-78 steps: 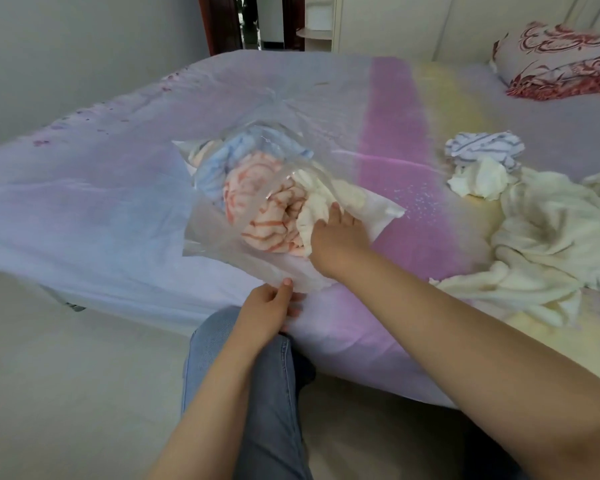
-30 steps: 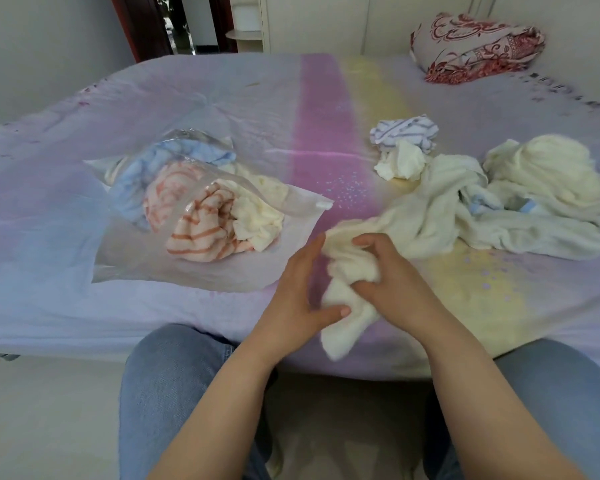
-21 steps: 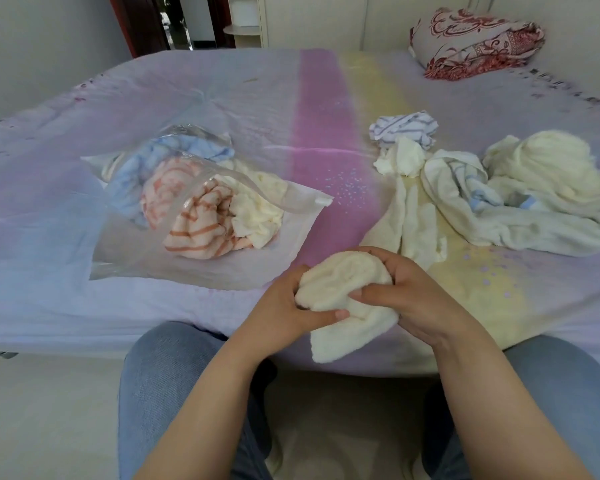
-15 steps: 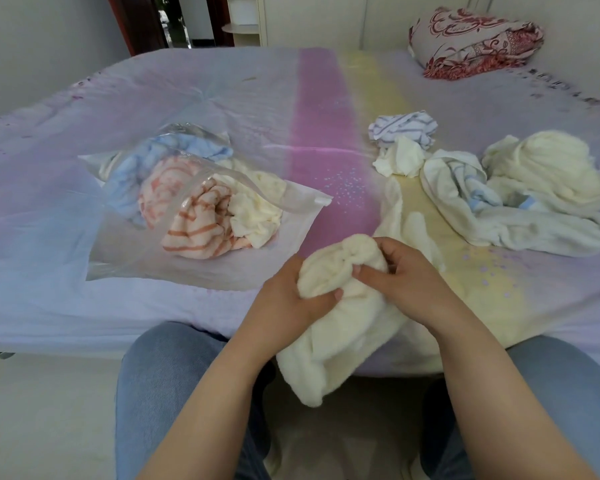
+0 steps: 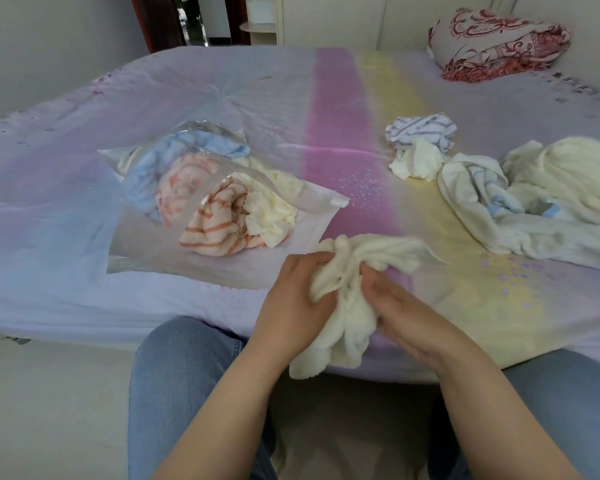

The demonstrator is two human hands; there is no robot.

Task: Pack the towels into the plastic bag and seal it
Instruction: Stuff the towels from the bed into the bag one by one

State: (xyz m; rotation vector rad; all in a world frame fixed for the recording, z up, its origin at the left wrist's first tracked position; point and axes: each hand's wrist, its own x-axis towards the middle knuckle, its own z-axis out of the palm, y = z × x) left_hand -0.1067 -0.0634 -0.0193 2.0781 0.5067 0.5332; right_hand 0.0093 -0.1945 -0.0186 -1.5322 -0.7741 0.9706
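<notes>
Clear plastic zip bag [image 5: 146, 251] on bed, left of centre, mouth open toward right. Inside: blue towel [image 5: 160, 157], orange-striped rolled towel [image 5: 208, 216], cream towel [image 5: 274, 209].

Left hand [image 5: 291, 306], closed on cream fleecy towel [image 5: 347, 306] at bed edge; right hand [image 5: 406, 313] gripping same towel from other side. Half second ago towel was tight ball; now loosened, tail hanging off edge. Judgement: re-bunching under way, not yet ready for bag.

Right: loose towels [image 5: 520, 202] still unpacked. Bag unsealed.
</notes>
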